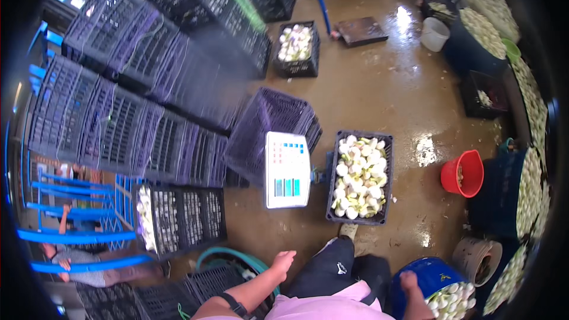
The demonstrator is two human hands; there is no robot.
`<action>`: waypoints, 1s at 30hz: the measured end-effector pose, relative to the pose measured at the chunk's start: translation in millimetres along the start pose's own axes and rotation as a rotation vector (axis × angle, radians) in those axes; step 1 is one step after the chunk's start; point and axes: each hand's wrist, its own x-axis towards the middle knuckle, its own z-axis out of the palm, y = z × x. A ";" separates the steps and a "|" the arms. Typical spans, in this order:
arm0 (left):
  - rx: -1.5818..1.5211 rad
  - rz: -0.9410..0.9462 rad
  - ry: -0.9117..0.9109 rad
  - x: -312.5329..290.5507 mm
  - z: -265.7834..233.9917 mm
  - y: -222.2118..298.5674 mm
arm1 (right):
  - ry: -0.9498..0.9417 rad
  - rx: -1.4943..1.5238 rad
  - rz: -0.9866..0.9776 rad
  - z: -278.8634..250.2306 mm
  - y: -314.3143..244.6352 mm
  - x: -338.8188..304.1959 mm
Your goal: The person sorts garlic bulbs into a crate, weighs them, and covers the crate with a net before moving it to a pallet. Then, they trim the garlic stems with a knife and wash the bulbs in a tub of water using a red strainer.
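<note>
Currently L hand nr teal tub, R hand by blue barrel, can't tell either grip.

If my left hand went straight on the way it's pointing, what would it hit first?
Probably the near left corner of the black crate of white bulbs, though your left hand may be higher and pass above it; depth is unclear.

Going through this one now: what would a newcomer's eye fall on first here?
Probably the black crate heaped with white bulbs, just right of the picture's centre, and the bright white scale console to its left. Next come the red bucket on the wet brown floor at right, and the tall stacks of dark plastic crates filling the upper left.
</note>
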 end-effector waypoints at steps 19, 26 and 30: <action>-0.991 -0.182 0.274 63.5 275.2 -22.7 | -0.563 -0.215 -0.281 -16.5 -163.3 466.5; -0.957 0.209 0.532 155.0 399.0 59.9 | -0.470 -0.417 -0.720 26.1 -187.6 498.6; -0.434 0.509 0.818 228.5 389.7 121.5 | -0.271 -0.599 -1.255 53.4 -164.8 504.3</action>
